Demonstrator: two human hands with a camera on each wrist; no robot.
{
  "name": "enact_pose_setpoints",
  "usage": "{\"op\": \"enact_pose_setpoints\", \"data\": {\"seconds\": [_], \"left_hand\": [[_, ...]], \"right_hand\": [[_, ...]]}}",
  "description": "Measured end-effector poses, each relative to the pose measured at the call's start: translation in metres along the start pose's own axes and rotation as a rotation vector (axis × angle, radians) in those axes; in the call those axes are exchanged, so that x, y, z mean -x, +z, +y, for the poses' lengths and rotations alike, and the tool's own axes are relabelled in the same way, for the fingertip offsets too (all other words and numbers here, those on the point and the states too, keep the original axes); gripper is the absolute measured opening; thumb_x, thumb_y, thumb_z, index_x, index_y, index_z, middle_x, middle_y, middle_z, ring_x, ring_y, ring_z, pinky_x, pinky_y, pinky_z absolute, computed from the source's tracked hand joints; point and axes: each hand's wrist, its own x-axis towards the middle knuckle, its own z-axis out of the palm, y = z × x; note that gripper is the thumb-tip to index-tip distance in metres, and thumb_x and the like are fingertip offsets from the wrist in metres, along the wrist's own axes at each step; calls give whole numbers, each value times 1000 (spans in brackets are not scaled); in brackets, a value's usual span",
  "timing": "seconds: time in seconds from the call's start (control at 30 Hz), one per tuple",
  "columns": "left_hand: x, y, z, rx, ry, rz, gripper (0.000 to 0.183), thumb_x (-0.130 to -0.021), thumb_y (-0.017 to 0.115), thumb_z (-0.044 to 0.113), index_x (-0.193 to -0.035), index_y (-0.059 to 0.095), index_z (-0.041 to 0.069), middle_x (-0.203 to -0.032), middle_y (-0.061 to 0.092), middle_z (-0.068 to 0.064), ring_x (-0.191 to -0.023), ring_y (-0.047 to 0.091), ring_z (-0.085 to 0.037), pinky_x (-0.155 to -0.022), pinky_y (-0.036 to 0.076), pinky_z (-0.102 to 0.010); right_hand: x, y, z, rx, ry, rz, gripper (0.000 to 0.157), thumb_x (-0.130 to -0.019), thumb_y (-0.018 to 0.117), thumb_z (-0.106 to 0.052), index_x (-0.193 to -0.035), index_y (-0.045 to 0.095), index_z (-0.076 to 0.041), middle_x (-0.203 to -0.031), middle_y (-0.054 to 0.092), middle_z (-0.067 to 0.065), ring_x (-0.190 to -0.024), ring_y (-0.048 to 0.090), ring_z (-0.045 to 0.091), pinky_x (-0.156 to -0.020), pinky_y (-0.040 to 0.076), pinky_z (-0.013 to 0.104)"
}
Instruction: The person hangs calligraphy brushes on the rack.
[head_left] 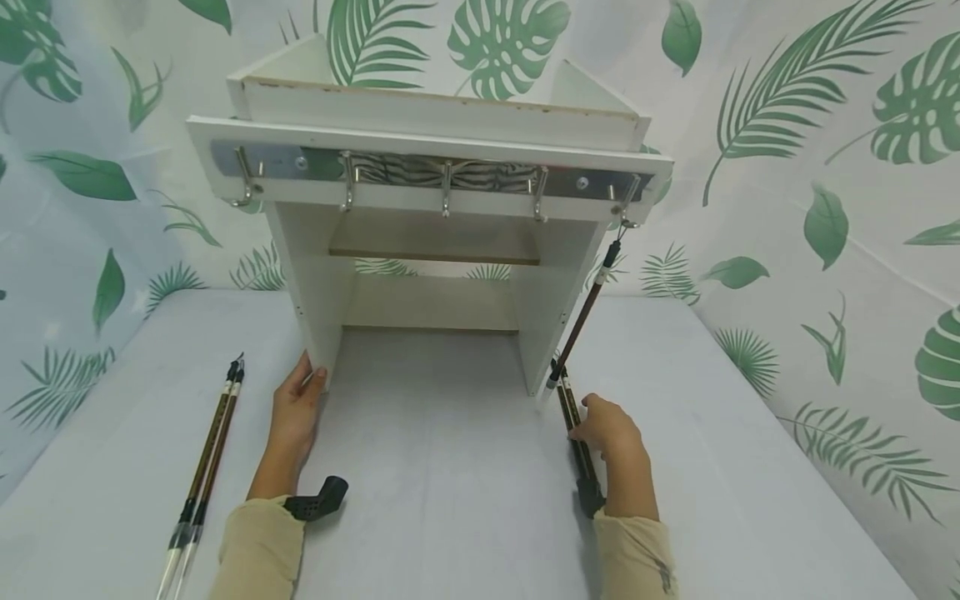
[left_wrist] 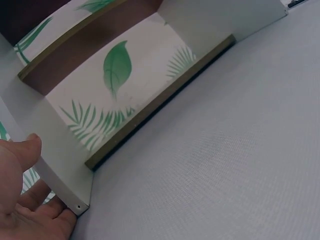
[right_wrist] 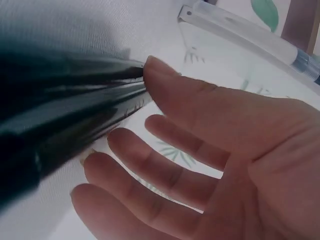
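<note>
A white shelf unit (head_left: pixel 450 196) with a row of metal hooks stands in front of me. My left hand (head_left: pixel 295 408) holds the lower front corner of its left side panel (left_wrist: pixel 62 187), thumb by the front edge and fingers along the outside. My right hand (head_left: pixel 611 429) is at two dark calligraphy brushes (head_left: pixel 570 408) beside the right panel. In the right wrist view its thumb touches a brush, while the other fingers stay spread away. Another calligraphy brush (head_left: pixel 587 308), with a clear cap (right_wrist: pixel 260 37), hangs from the rightmost hook (head_left: pixel 628 204).
Two capped calligraphy brushes (head_left: pixel 202 475) lie side by side on the white tabletop (head_left: pixel 442 500) at the left. A leaf-patterned backdrop (head_left: pixel 795 167) surrounds the table. Inside the unit are shelf boards (head_left: pixel 435 237).
</note>
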Motion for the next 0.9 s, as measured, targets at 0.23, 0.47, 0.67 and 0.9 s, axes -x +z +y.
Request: {"op": "enact_pose_setpoints", "data": {"seconds": [0.23, 0.47, 0.67, 0.9], "left_hand": [[0, 1, 0, -3, 12, -2, 53, -102, 40, 24, -151, 19, 27, -159, 17, 7, -146, 23, -22, -120, 24, -39], [2, 1, 1, -21, 9, 7, 53, -102, 40, 25, -151, 19, 28, -159, 17, 6, -145, 24, -24, -120, 24, -40], [0, 0, -1, -26, 18, 4, 53, -102, 41, 26, -151, 19, 30, -159, 17, 5, -145, 24, -25, -119, 25, -42], [0, 0, -1, -21, 8, 7, 53, -102, 40, 24, -150, 20, 31, -158, 18, 8, -145, 24, -23, -120, 24, -40]], "right_hand": [[-4, 3, -1, -81, 23, -42, 54, -83, 66, -1, -132, 44, 8, -109, 60, 29, -85, 65, 32, -57, 59, 29], [-5, 6, -3, -76, 10, -50, 52, -83, 67, -1, -129, 46, 9, -100, 61, 25, -80, 64, 29, -55, 59, 29], [-3, 7, -4, -94, -9, -35, 56, -82, 66, 2, -133, 42, 6, -99, 61, 26, -78, 64, 28, -53, 58, 29], [1, 1, -1, -73, -22, -11, 58, -83, 62, 3, -136, 39, 5, -100, 61, 27, -76, 64, 27, -53, 57, 28]]}}
